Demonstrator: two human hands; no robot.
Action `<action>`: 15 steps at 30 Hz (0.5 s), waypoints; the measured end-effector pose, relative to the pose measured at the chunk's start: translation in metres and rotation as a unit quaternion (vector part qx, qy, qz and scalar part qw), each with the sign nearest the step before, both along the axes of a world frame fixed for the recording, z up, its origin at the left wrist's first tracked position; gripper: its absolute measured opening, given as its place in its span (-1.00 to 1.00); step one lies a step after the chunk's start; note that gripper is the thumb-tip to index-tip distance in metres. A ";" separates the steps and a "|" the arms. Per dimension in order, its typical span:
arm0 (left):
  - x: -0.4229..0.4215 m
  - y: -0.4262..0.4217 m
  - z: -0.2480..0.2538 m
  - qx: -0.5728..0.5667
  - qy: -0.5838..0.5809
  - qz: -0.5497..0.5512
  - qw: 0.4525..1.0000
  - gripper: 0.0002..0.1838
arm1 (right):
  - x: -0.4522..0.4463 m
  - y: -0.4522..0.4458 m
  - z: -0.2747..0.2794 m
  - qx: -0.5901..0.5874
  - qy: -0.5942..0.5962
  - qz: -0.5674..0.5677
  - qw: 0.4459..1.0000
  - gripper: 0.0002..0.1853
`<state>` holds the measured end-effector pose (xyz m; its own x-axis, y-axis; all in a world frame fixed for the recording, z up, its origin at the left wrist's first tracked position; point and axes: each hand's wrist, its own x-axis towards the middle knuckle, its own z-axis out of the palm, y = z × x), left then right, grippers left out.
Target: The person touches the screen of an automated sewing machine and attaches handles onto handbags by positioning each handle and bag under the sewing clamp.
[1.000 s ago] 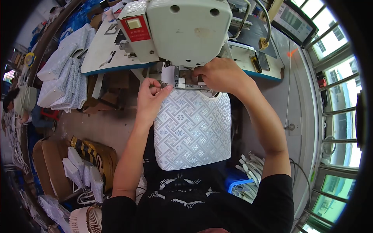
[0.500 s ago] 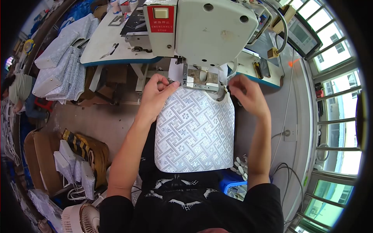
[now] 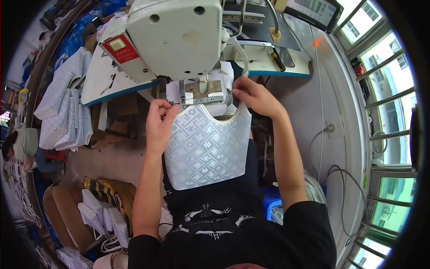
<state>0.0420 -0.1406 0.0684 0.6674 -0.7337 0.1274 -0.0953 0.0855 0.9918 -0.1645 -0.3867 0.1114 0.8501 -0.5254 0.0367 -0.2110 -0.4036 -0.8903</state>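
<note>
A white and grey patterned bag piece [image 3: 208,145] hangs from the clamp frame [image 3: 202,92] of a sewing machine [image 3: 174,40], down over the lap. Its curved top edge shows below the clamp. My left hand [image 3: 160,123] pinches the piece's upper left corner, beside the clamp. At the upper right corner, my right hand [image 3: 257,96] has its fingers closed on the piece, near a white strap [image 3: 242,56] that rises toward the machine head. White material lies under and behind the clamp.
Folded patterned bags [image 3: 67,107] are stacked at the left. Scissors [image 3: 109,84] and a yellow-handled tool [image 3: 277,59] lie on the worktable [image 3: 96,76]. A cardboard box [image 3: 69,215], a blue bin [image 3: 271,201] and a monitor [image 3: 316,11] stand around. Part of another person [image 3: 24,143] shows at far left.
The view has shifted. My right hand has left the clamp area and taken hold of the piece's upper right corner, which is now drawn outward. My left hand keeps its grip.
</note>
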 end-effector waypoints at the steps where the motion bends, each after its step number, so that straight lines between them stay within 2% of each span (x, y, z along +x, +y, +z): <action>1: 0.001 0.001 0.000 0.000 -0.007 -0.002 1.000 -0.79 | -0.003 0.002 -0.006 0.050 -0.003 0.018 0.999 -0.82; 6: 0.000 0.006 0.004 0.007 -0.032 -0.009 0.999 -0.83 | -0.014 0.002 0.004 0.048 0.009 0.006 0.999 -0.83; 10: -0.002 0.009 0.000 0.000 -0.035 -0.003 0.999 -0.84 | -0.015 0.007 0.020 -0.003 0.010 0.019 1.000 -0.85; 13: -0.005 0.009 0.003 0.012 -0.063 0.004 0.998 -0.85 | -0.013 0.020 0.051 -0.190 -0.140 -0.026 0.971 -0.84; 14: -0.007 0.010 0.005 0.033 -0.089 0.004 0.995 -0.86 | -0.007 0.024 0.066 -0.190 -0.144 -0.025 0.971 -0.84; 15: -0.008 0.011 0.007 0.055 -0.115 0.004 0.992 -0.87 | 0.001 0.031 0.083 -0.210 -0.253 -0.033 0.944 -0.80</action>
